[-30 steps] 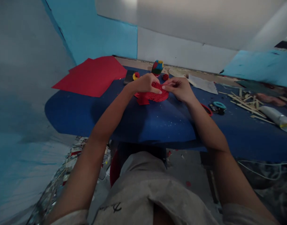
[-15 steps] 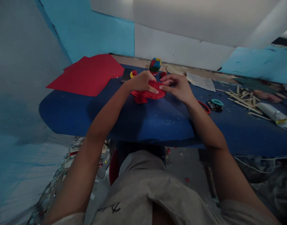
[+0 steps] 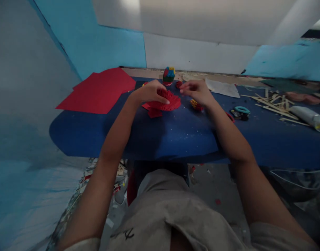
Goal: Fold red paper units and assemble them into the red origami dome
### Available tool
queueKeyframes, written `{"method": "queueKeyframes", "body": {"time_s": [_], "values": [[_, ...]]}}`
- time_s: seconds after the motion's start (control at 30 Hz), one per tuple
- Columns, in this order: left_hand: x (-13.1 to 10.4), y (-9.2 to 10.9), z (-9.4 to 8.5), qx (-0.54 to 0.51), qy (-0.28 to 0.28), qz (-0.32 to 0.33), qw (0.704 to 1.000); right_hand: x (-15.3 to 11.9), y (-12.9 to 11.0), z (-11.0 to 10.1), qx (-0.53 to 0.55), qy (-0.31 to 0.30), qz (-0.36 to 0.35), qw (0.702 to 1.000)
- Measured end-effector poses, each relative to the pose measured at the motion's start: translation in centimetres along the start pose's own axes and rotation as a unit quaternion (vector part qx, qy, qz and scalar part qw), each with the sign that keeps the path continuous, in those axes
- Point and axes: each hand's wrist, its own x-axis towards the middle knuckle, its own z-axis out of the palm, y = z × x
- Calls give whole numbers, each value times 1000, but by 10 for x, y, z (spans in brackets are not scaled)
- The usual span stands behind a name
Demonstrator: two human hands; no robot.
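A red, round piece of folded paper with a spiky, pleated surface (image 3: pixel 172 101) is held over the blue table. My left hand (image 3: pixel 152 93) grips it from the left, thumb on the near side and fingers behind, partly hidden. To its right, my right hand (image 3: pixel 198 92) is off the piece, its fingers loosely bent and apart, with nothing visible in them. Small red paper pieces (image 3: pixel 155 113) lie below my left hand. Beneath my right hand sits a small yellow and red folded-paper piece (image 3: pixel 195 104).
Red paper sheets (image 3: pixel 97 92) lie at the left of the blue table (image 3: pixel 78 134). A multicoloured folded-paper piece (image 3: pixel 169 76) stands at the back, near a small dark red one (image 3: pixel 178 84). Thin wooden sticks (image 3: pixel 273 104), a teal ring (image 3: pixel 242 109) and a white roll (image 3: pixel 307 115) are at right.
My right hand has come away from the red piece to the right. My left hand still grips it. The yellow and red piece under my right hand now shows. The view has shifted slightly.
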Motion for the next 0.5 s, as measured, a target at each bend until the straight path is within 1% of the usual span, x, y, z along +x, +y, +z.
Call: {"method": "queueKeyframes", "body": {"time_s": [0.03,0.1,0.2,0.23,0.3,0.4,0.5], "values": [[0,-1,0,-6,-1,-2,1000,2,9,-3,-44,-17,6,999],[-1,-5,-1,-33,-1,-14,999,4,25,-6,-119,-77,16,990],[-2,-12,-3,-120,9,-36,992,5,36,-1,-144,-158,18,977],[-2,-15,-3,-144,14,-43,989,5,37,2,-142,-177,11,974],[-2,-19,-4,-160,21,-48,986,4,37,7,-131,-208,-7,969],[-2,-22,-4,-146,14,-47,988,2,32,15,-142,-228,-19,963],[-1,-22,-4,-130,3,-34,991,-2,26,21,-211,-216,-36,953]]}}
